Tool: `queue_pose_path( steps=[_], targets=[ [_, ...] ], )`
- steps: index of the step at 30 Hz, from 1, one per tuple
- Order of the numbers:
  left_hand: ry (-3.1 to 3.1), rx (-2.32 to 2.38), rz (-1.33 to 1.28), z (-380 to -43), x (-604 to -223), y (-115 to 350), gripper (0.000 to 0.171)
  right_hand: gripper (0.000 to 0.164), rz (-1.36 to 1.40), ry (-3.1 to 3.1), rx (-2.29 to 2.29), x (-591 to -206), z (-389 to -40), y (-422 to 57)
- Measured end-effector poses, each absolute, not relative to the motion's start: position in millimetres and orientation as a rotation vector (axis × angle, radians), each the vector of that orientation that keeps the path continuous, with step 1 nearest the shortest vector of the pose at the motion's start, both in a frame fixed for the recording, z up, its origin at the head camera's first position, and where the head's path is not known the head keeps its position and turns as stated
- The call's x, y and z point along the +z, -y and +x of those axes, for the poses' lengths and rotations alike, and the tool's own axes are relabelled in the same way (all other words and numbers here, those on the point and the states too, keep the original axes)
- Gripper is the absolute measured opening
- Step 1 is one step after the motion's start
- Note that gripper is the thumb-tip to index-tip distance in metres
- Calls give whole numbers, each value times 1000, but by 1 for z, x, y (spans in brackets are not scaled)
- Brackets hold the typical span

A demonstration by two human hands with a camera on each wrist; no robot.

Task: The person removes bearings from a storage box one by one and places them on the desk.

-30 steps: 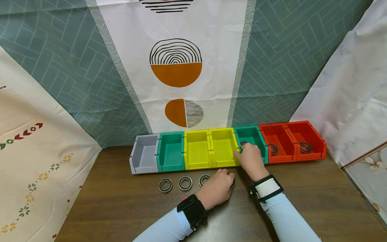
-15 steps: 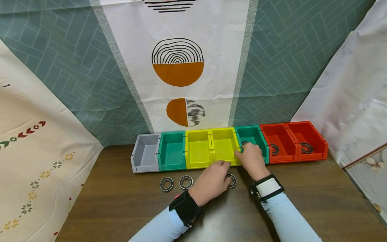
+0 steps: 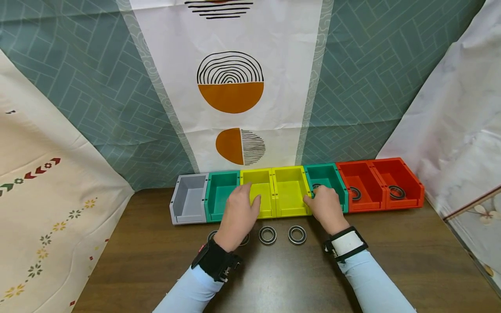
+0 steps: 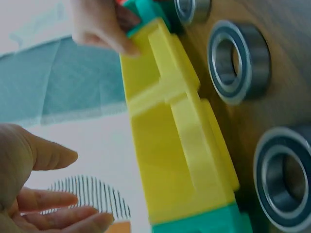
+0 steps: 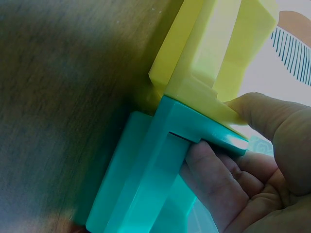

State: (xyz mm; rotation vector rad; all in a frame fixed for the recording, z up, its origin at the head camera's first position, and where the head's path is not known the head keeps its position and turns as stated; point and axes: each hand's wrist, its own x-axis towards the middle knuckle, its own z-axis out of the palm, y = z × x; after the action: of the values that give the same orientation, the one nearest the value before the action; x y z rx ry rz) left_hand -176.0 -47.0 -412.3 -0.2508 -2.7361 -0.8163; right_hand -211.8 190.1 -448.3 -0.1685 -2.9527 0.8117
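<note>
The right hand (image 3: 324,206) has its fingers pinched over the adjoining walls of the right-hand yellow bin (image 3: 291,209) and the teal bin (image 3: 322,174) just right of it. Left of that yellow bin, the left hand (image 3: 236,215) hovers, fingers spread, holding nothing. Four ball bearings (image 3: 290,235) lie on the counter (image 3: 282,282), in front of that yellow bin and leftward.
</note>
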Motion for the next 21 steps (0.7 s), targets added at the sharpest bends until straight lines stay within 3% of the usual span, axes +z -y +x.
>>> queue_pose_path(
  steps=[9,21],
  targets=[
    [2796,-777,3,-191,-431,69,60,34,-205,2975,830,-448,-212,-190],
    [2877,-894,122,-204,-444,72,50,35,-210,2983,820,-447,-212,-188]
  ],
)
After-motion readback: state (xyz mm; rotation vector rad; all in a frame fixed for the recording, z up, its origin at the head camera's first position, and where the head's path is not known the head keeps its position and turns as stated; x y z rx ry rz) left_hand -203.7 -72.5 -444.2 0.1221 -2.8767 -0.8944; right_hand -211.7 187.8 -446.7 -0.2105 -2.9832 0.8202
